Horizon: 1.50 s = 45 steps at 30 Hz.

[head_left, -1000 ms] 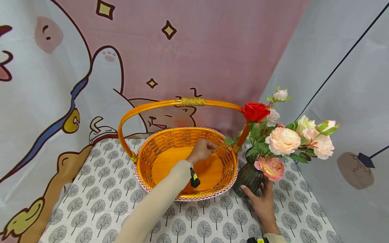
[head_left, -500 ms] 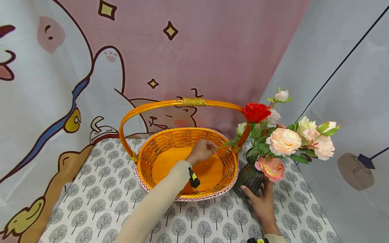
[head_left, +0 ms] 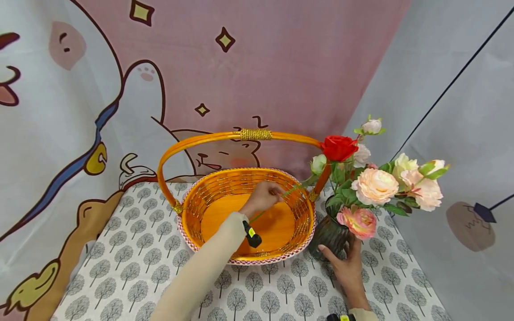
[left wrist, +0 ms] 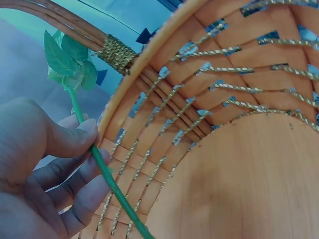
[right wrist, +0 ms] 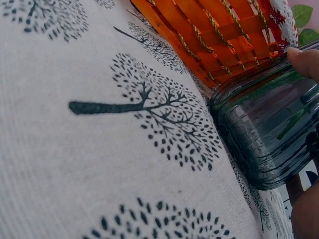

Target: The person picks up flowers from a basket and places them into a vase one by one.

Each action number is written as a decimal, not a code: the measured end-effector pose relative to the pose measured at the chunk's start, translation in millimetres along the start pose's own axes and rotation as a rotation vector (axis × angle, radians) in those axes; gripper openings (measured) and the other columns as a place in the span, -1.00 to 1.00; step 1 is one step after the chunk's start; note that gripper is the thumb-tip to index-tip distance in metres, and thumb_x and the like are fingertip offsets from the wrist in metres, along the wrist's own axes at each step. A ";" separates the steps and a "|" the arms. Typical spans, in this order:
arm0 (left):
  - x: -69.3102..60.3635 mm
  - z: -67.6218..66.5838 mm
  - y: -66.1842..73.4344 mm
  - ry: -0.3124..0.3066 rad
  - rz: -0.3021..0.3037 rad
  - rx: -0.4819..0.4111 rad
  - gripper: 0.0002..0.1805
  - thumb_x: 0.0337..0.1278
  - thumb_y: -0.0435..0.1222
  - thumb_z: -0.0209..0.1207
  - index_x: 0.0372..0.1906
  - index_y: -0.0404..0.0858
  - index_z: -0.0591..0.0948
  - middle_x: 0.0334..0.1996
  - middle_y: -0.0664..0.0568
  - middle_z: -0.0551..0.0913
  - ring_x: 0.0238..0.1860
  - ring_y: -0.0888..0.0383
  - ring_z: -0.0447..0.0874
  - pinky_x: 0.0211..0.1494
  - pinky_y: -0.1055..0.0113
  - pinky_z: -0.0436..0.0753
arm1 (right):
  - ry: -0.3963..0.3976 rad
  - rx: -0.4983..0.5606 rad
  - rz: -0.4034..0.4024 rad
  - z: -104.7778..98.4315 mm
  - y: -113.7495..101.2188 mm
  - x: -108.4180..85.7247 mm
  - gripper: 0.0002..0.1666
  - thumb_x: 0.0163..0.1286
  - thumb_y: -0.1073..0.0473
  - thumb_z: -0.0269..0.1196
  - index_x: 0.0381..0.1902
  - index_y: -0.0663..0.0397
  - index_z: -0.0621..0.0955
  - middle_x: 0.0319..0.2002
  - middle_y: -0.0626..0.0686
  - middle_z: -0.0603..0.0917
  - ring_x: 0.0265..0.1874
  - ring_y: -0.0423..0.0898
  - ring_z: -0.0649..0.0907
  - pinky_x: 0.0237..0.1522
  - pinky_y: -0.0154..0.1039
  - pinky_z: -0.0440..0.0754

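Note:
My left hand (head_left: 263, 197) is over the inside of the orange woven basket (head_left: 246, 258), pinching a green flower stem (left wrist: 112, 181) between thumb and fingers. The stem slants down toward the basket's floor, and leaves (left wrist: 72, 59) grow near its upper part. It appears to lead to a whitish-green flower (head_left: 318, 164) beside the basket's handle. To the right of the basket, my right hand (head_left: 350, 267) grips the lower part of a dark glass vase (head_left: 327, 236). The vase leans slightly and holds a red rose (head_left: 339, 148), a peach flower (head_left: 376, 186) and several other blooms.
The basket's tall arched handle (head_left: 254, 134) rises above my left hand. A tree-printed cloth (head_left: 148, 263) covers the table. Behind it hangs a pink cartoon backdrop (head_left: 281, 67), with a pale cloth wall (head_left: 462, 133) at the right.
The whitish-green flower has come into view left of the red rose. My left hand has shifted slightly left and up with the stem. My right hand stays on the vase.

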State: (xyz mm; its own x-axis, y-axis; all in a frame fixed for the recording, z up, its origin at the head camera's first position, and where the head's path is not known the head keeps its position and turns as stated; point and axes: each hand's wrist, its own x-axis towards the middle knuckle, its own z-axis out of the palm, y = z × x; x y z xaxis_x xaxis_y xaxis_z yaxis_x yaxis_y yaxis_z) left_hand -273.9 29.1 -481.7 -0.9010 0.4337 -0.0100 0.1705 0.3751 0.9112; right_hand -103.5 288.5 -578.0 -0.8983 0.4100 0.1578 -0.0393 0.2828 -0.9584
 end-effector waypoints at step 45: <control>-68.7 -44.2 18.8 -0.042 0.122 -0.102 -0.87 0.24 -0.30 0.36 -0.20 0.00 0.79 -0.32 0.05 0.75 -0.26 0.03 0.68 -0.29 0.24 0.61 | -0.010 0.022 -0.048 1.1 -0.1 0.6 0.38 0.11 0.38 0.55 0.63 -0.53 0.01 0.63 0.08 0.09 0.61 0.26 0.11 0.47 0.51 0.06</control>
State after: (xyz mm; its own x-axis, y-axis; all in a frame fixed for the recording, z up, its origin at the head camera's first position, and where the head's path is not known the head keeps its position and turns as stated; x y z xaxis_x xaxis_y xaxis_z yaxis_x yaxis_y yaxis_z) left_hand -226.4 -29.9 -445.7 -0.8581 0.5059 0.0878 0.2342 0.2336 0.9437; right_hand -104.5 287.8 -578.1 -0.8996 0.3874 0.2014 -0.0919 0.2830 -0.9547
